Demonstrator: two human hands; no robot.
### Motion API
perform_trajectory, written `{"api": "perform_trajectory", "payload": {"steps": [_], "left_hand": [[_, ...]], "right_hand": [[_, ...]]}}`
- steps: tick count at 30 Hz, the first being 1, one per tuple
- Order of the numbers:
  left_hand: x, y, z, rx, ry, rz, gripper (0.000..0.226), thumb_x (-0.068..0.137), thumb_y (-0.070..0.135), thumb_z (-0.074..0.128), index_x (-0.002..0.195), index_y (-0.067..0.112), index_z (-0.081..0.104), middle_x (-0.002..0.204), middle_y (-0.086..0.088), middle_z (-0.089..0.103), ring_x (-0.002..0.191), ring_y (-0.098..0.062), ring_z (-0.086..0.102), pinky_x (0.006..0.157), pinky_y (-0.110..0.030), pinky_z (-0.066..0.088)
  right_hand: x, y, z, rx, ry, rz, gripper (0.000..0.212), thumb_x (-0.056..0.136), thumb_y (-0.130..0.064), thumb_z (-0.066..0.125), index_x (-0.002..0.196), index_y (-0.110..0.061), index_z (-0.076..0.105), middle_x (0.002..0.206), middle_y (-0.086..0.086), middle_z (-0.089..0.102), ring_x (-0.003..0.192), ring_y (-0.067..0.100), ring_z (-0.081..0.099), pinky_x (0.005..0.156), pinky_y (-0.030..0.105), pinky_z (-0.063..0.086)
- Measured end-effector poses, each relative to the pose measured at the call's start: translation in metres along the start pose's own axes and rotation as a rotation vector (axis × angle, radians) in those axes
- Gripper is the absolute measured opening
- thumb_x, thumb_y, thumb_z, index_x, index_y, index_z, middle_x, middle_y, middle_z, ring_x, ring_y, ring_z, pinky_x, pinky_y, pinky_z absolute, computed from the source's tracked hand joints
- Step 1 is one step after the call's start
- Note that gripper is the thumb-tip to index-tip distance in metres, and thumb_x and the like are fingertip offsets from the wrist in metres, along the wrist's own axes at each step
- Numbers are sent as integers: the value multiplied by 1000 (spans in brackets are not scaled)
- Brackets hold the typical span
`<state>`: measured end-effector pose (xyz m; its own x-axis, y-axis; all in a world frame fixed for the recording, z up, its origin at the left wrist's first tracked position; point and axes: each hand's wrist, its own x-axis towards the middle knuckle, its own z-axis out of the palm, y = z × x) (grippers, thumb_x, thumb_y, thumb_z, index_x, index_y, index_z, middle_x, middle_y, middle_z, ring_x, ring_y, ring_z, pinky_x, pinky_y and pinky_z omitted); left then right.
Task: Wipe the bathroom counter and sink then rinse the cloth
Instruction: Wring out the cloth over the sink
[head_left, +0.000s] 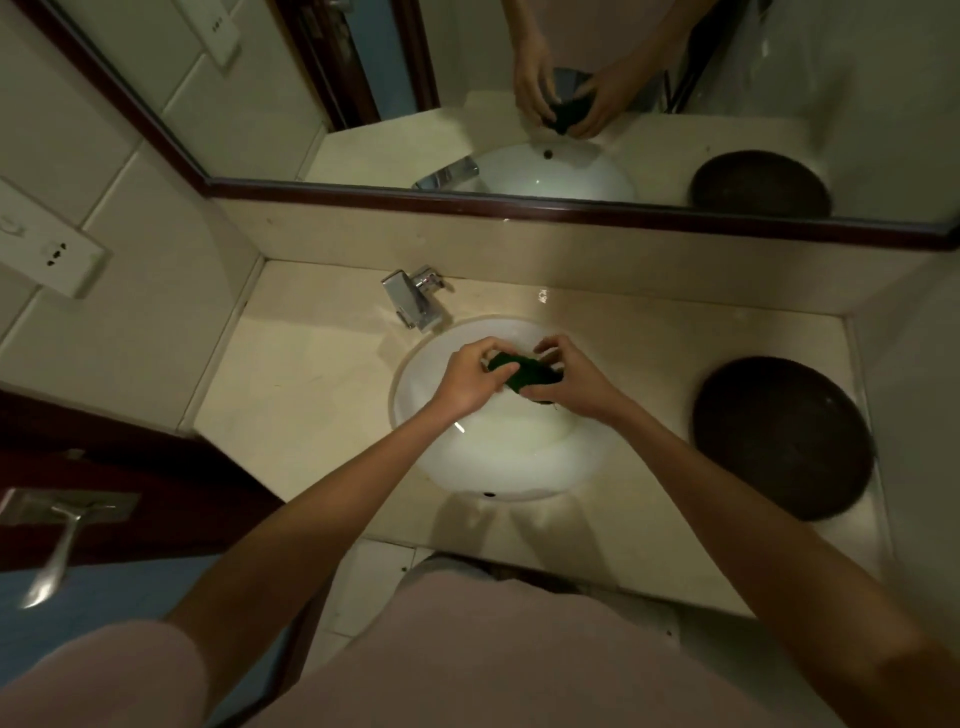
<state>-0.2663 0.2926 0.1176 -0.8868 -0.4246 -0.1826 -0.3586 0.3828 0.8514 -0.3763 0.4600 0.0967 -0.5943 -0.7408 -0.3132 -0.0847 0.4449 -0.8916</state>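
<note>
A dark green cloth (524, 373) is bunched between both hands above the white round sink (498, 457). My left hand (470, 379) grips its left end with curled fingers. My right hand (563, 376) holds its right end, fingers curled over the top. The chrome faucet (418, 299) stands at the sink's back left; no water stream is visible. The beige counter (291, 395) surrounds the sink.
A dark round mat or lid (779, 436) lies on the counter to the right of the sink. A mirror (519, 104) spans the back wall. A wall socket (52, 260) is at left, and a door with a metal handle (57, 540) at lower left.
</note>
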Motion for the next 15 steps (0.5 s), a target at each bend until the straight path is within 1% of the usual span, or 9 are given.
{"api": "perform_trajectory", "payload": {"steps": [2, 3, 5, 7, 9, 11, 13, 15], "left_hand": [[-4, 4, 11, -25, 27, -44, 20, 85, 16, 78, 105, 17, 75, 91, 9, 70, 65, -3, 65, 61, -17, 51], [-5, 6, 16, -28, 20, -48, 21, 84, 15, 79, 104, 17, 75, 92, 11, 70, 69, -1, 65, 64, -15, 52], [-7, 10, 28, -24, -23, -33, 24, 81, 13, 80, 104, 18, 75, 96, 10, 72, 82, -2, 66, 74, -14, 53], [-3, 15, 41, -2, -82, -3, 26, 79, 11, 81, 103, 19, 76, 98, 8, 74, 90, -6, 68, 81, -16, 54], [2, 17, 57, 55, -195, 20, 27, 78, 9, 80, 103, 18, 77, 100, 5, 75, 92, -7, 68, 83, -18, 55], [6, 21, 75, 123, -356, 67, 29, 80, 7, 77, 107, 15, 77, 105, 2, 74, 92, -6, 65, 79, -13, 53], [9, 24, 95, 146, -462, 139, 31, 80, 7, 76, 110, 15, 77, 106, 2, 75, 94, -5, 66, 82, -15, 53], [11, 24, 119, 162, -533, 178, 32, 83, 8, 75, 114, 15, 75, 108, 2, 74, 96, -5, 67, 85, -17, 52]], "right_hand": [[-13, 8, 2, 6, 51, 23, 52, 78, -25, 88, 118, -19, 57, 115, 0, 64, 99, 14, 67, 69, 21, 57], [-18, 13, 3, 10, 97, 34, 50, 76, -25, 89, 116, -19, 59, 113, -1, 66, 98, 13, 67, 70, 20, 56], [-30, 25, 4, 32, 183, 60, 51, 73, -22, 90, 114, -18, 61, 112, -1, 68, 95, 12, 68, 72, 22, 57], [-42, 35, 5, 46, 234, 88, 52, 71, -18, 91, 113, -16, 60, 110, 1, 70, 90, 10, 69, 73, 24, 58], [-59, 45, 6, 47, 280, 124, 52, 71, -18, 90, 113, -18, 59, 107, 1, 71, 88, 13, 71, 74, 29, 60], [-79, 58, 5, 44, 350, 193, 49, 73, -19, 88, 113, -20, 59, 106, 0, 71, 89, 17, 72, 74, 31, 61], [-100, 73, 3, 53, 424, 271, 47, 75, -17, 86, 113, -19, 60, 105, -1, 70, 89, 19, 71, 71, 27, 58], [-118, 88, -8, 55, 519, 336, 43, 76, -12, 84, 112, -15, 61, 104, 0, 68, 91, 20, 68, 69, 22, 51]]}}
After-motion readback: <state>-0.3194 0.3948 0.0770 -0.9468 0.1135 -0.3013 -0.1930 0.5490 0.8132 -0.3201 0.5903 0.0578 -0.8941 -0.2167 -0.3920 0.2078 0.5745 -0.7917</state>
